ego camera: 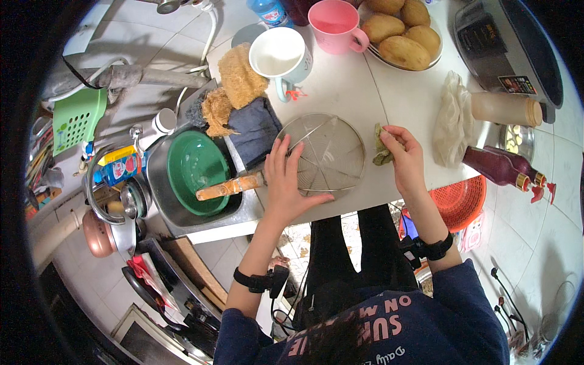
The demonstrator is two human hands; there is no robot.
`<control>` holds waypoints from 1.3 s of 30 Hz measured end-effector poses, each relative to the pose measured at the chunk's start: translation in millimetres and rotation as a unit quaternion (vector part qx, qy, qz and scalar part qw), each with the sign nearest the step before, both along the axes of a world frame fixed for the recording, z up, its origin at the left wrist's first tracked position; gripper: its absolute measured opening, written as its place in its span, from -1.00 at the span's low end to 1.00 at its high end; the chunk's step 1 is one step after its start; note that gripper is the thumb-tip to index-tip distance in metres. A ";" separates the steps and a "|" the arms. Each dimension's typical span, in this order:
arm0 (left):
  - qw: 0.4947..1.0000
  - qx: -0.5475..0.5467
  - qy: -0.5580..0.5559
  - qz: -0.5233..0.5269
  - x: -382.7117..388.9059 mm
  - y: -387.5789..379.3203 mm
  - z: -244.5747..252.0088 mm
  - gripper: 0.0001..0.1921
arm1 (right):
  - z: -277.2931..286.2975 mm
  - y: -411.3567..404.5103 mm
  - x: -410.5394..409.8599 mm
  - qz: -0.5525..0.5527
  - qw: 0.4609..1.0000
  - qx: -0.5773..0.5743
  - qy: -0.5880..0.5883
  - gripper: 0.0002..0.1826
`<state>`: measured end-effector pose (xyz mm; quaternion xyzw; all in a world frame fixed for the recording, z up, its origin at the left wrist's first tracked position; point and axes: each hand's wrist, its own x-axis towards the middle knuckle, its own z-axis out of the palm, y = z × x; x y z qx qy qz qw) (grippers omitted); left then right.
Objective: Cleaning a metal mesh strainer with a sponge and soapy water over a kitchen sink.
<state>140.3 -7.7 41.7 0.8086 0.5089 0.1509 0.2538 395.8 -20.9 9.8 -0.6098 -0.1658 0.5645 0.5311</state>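
A round wire skimmer (329, 153) with a mesh bowl lies on the white counter in front of me. Its orange-brown handle (230, 186) reaches left over the sink's edge. My left hand (292, 185) rests with spread fingers at the skimmer's near left rim, where the handle joins the mesh. Just right of the mesh, my right hand (404, 155) pinches a crumpled greenish cloth (381, 146), apart from the rim. A folded dark blue cloth (255, 130) lies beyond the handle, beside tan scrubbing pads (242, 75).
A green basin (198, 171) sits in the metal sink (159, 200). Along the back stand a white mug (279, 52), a pink cup (335, 27) and a bowl of potatoes (404, 52). A plastic bag (451, 123) and dark red pump bottles (499, 169) are at the right.
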 end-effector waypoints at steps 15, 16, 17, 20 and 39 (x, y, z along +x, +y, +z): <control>0.994 0.075 0.038 -0.075 4.4 1.6 -10.0 0.09 | -7.3 -19.8 -61.2 -0.004 0.914 0.043 -0.403 -0.84; 0.992 0.081 0.055 -0.079 5.9 2.1 -8.4 0.09 | -7.3 -20.8 -66.0 -0.010 0.913 0.037 -0.406 -0.84; 0.992 0.079 0.052 -0.087 7.9 2.0 -8.2 0.09 | -7.4 -21.6 -70.8 -0.026 0.899 0.052 -0.433 -0.86; 0.990 0.083 0.066 -0.088 8.2 1.9 -7.2 0.09 | 1.4 -25.2 -82.6 -0.045 0.892 0.068 -0.444 -0.88; 0.989 0.052 0.112 -0.080 26.1 2.9 0.5 0.17 | 9.6 -18.7 -81.9 -0.008 0.911 0.085 -0.403 -0.92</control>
